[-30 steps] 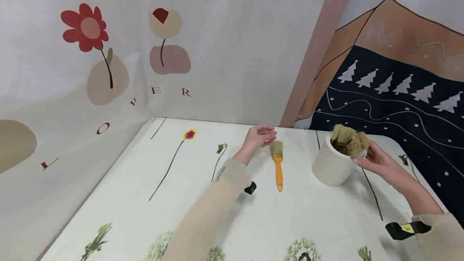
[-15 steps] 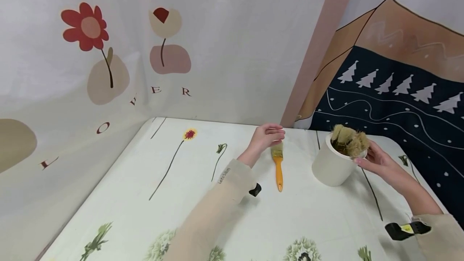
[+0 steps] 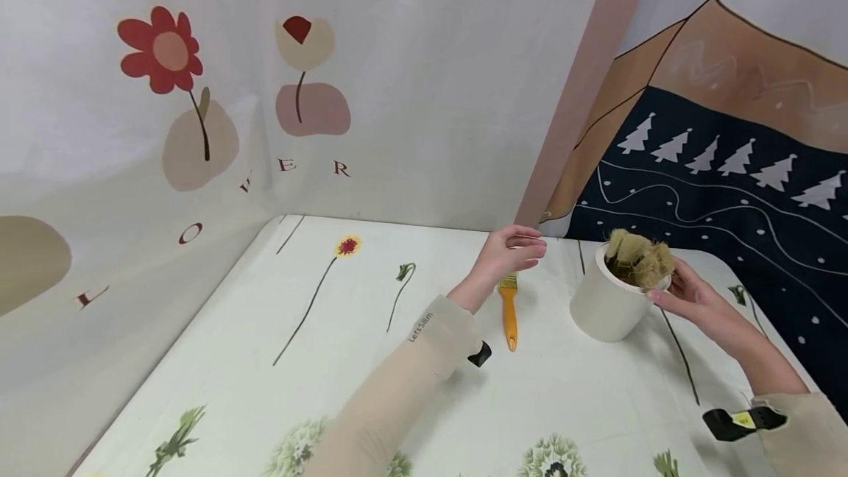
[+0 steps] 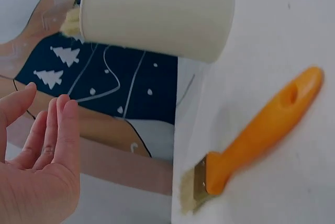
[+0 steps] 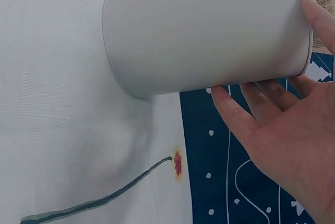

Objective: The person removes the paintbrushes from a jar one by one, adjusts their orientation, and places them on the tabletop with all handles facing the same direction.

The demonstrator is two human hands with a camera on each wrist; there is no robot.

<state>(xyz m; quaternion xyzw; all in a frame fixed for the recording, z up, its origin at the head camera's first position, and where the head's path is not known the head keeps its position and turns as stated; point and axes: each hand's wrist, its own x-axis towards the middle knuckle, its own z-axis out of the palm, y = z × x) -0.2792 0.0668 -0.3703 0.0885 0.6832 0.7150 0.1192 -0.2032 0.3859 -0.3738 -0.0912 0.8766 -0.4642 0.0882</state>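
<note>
One flat orange-handled paintbrush [image 3: 509, 317] lies on white flowered cloth [image 3: 228, 355] (bristles [image 4: 187, 190] pointing toward the far edge). The left hand [image 3: 505, 256] hovers nearby, fingers loose; the right hand [image 3: 698, 298] grips one white cylindrical pot [image 3: 606, 311].

Smooth orange plastic, by the look of it, on the handle [image 4: 267, 124] of the paintbrush [image 3: 509, 319], a faint gleam along it, then a metal ferrule [image 4: 200, 178] with a dull golden shine, and at the tip, bristles [image 4: 187, 192], pale and rough! Over to the container [image 3: 608, 309], smooth and matt all round, plastic or coated metal, impossible to call, with coarse, frayed bristle heads [image 3: 629, 247] bushing out of it. Matt printed cloth covers the surface [image 3: 232, 330], soft dull fabric makes the hangings [image 3: 430, 94], and the sleeve [image 3: 397, 381] is plain matt cloth.
</note>
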